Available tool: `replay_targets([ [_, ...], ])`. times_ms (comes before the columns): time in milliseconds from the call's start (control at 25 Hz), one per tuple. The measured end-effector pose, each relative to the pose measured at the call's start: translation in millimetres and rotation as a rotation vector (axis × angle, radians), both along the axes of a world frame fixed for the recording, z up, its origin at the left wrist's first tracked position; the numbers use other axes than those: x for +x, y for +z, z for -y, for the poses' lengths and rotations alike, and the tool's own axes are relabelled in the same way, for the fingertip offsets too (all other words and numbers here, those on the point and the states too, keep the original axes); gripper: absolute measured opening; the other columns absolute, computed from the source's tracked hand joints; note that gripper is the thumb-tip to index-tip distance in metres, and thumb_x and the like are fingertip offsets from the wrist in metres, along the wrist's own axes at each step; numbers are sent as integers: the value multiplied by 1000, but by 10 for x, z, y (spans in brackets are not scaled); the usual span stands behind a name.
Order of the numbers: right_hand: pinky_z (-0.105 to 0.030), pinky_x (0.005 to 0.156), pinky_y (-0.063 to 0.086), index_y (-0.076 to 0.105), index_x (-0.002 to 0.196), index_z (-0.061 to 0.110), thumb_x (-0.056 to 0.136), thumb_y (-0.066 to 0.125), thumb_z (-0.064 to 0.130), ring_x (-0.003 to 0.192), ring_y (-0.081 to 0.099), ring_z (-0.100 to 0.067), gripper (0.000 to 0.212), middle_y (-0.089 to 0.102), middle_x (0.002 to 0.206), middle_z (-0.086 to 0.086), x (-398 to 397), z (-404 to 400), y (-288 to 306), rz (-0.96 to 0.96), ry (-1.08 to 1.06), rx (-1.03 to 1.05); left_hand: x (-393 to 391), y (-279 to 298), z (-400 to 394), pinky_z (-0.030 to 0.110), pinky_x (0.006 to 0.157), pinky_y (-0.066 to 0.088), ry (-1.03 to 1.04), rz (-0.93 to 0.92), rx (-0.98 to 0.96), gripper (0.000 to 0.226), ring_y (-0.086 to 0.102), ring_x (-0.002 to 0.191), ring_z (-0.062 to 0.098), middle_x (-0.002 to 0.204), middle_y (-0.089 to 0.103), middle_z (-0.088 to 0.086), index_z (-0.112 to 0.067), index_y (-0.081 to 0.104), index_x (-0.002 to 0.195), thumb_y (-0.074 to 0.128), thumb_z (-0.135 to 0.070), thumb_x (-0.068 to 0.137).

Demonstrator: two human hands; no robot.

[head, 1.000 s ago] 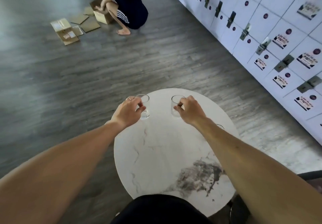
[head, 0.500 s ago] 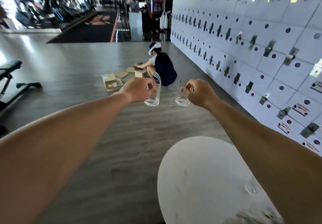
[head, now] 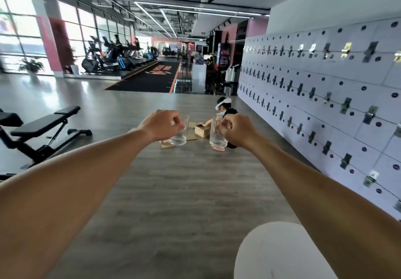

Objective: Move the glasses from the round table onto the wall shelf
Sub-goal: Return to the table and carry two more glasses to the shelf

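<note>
Both arms reach forward at chest height. My left hand [head: 161,125] grips a clear glass [head: 180,134] by its rim and upper wall. My right hand [head: 237,130] grips a second clear glass [head: 217,136] the same way. The two glasses hang upright in the air, a short gap between them, well above the floor. The white round table [head: 277,255] shows only as a curved edge at the bottom right, below my right forearm. No wall shelf is in view.
A wall of white lockers [head: 325,96] runs along the right. A person [head: 225,110] crouches on the floor ahead beside cardboard boxes [head: 201,130]. A black weight bench [head: 41,131] stands at left. Grey wood floor [head: 173,192] lies open ahead; gym machines stand far back.
Both hands lifted the glasses off the round table and carried them up and forward. My view rose from the tabletop to the room, and the table slid to the bottom right.
</note>
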State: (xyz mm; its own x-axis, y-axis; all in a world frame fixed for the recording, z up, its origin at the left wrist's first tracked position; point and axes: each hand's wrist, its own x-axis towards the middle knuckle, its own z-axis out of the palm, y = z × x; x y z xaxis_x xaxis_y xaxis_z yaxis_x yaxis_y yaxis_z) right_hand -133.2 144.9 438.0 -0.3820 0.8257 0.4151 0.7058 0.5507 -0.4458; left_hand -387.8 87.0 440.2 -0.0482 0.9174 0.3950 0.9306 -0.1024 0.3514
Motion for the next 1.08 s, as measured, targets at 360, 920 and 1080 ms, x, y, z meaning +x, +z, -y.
replay_targets([
  [360,-34,73,51,67,92,23,91,63,43,88,62,-21,20,66,92,0,-1132,-452,-165,33,147,-62,-1106,-221,-167,23,58,35,155,35,-4,22,55,83,11,74,54,-24,-36,57,69,66,-51,84],
  [920,-29,73,44,70,92,23,90,66,41,93,63,-22,19,68,95,-1,-3267,-2643,-147,23,382,-117,-2939,-256,-1656,28,72,43,488,16,-10,17,65,95,19,93,71,-7,-36,61,73,67,-48,83],
  [1080,-32,80,48,70,93,23,91,67,41,97,62,-23,19,68,102,-3,-3796,-2984,-166,29,464,-121,-3369,-245,-1846,27,69,36,582,-24,-27,14,64,96,22,102,73,0,-31,64,81,67,-44,85],
])
